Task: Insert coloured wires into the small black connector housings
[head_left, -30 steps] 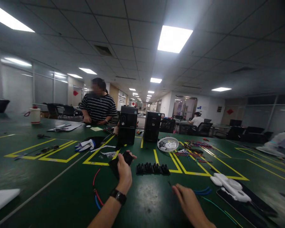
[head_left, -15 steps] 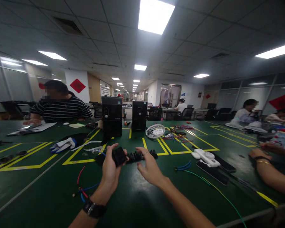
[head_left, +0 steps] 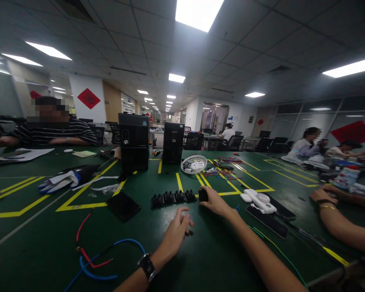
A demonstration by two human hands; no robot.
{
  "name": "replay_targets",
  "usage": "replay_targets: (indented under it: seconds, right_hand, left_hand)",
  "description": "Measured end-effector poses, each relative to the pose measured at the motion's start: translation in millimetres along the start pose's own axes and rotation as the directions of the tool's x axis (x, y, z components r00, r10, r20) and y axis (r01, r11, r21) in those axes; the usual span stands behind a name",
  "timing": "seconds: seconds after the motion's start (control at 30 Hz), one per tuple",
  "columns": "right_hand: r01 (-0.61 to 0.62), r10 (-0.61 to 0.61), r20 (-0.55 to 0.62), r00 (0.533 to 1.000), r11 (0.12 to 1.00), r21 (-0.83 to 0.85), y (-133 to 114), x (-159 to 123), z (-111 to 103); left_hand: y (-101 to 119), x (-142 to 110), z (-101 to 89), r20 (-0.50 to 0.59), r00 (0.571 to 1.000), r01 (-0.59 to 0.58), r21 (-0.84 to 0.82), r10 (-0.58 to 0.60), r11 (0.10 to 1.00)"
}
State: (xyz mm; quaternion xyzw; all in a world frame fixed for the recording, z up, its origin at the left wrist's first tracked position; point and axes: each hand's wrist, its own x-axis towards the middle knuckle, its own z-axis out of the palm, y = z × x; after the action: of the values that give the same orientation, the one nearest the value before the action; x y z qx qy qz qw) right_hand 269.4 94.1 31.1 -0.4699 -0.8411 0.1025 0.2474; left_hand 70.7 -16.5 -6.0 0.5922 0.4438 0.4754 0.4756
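My right hand [head_left: 214, 201] reaches forward over the green table [head_left: 200, 251] and pinches a small black block [head_left: 203, 195] at the right end of a row of black connector blocks [head_left: 172, 198]. My left hand [head_left: 175, 233], with a black watch on the wrist, hovers low over the table in front of that row, fingers loosely curled together and nothing visible in them. A flat black piece [head_left: 123, 205] lies left of the row.
Red and blue wires [head_left: 93, 259] coil at the near left. Two black boxes [head_left: 134, 142] stand further back, beside a white basket [head_left: 194, 164]. White parts on a black tray [head_left: 263, 202] lie at right. Another person's forearm [head_left: 340, 223] rests at the right edge; a person in stripes [head_left: 53, 132] sits opposite.
My left hand has let go of the black piece it held and dropped toward the table. My right hand has moved forward to the row's right end with a small black block.
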Motion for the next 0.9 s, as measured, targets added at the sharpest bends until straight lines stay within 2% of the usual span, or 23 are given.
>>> replay_targets:
  seconds: [0.07,0.13,0.27,0.37,0.47,0.57,0.67,0.73,0.83,0.9]
  right_hand:
    - [-0.018,0.020,0.069,0.997,0.999,-0.041,19,17,1]
    - [-0.005,0.009,0.126,0.992,0.999,-0.034,28,30,6]
    - [0.028,-0.025,0.211,0.977,1.000,-0.013,27,44,15]
    - [0.033,-0.028,0.205,0.978,0.999,-0.021,25,36,12]
    - [0.059,-0.049,0.131,0.990,0.996,-0.074,30,12,-8]
    - [0.059,-0.047,0.091,0.995,0.989,-0.133,42,-29,-41]
    - [-0.051,0.067,0.086,0.994,0.982,-0.181,55,-73,-73]
    - [-0.117,0.136,0.084,0.987,0.972,-0.202,61,-100,-86]
    - [-0.143,0.161,0.074,0.984,0.968,-0.206,63,-133,-91]
    - [-0.160,0.175,0.048,0.983,0.961,-0.225,61,-150,-88]
  left_hand:
    - [3,-5,1.4,0.039,0.998,-0.045,0.084,0.042,0.995]
    - [6,-7,2.7,0.055,0.997,-0.067,0.127,0.060,0.990]
    - [7,-6,2.6,0.075,0.997,-0.045,0.174,0.032,0.984]
    - [7,-7,1.1,0.098,0.995,-0.025,0.190,0.006,0.981]
    - [8,-8,-0.2,0.108,0.994,-0.015,0.209,-0.008,0.978]
    - [9,-9,0.3,0.113,0.993,-0.039,0.222,0.013,0.974]
    - [6,-10,2.5,0.117,0.991,-0.090,0.239,0.063,0.967]
    - [5,-10,2.3,0.098,0.989,-0.137,0.277,0.114,0.951]
    - [8,-7,-7.0,0.070,0.968,-0.247,0.444,0.242,0.861]
    - [13,0,-21.6,0.070,0.954,-0.266,0.639,0.290,0.721]
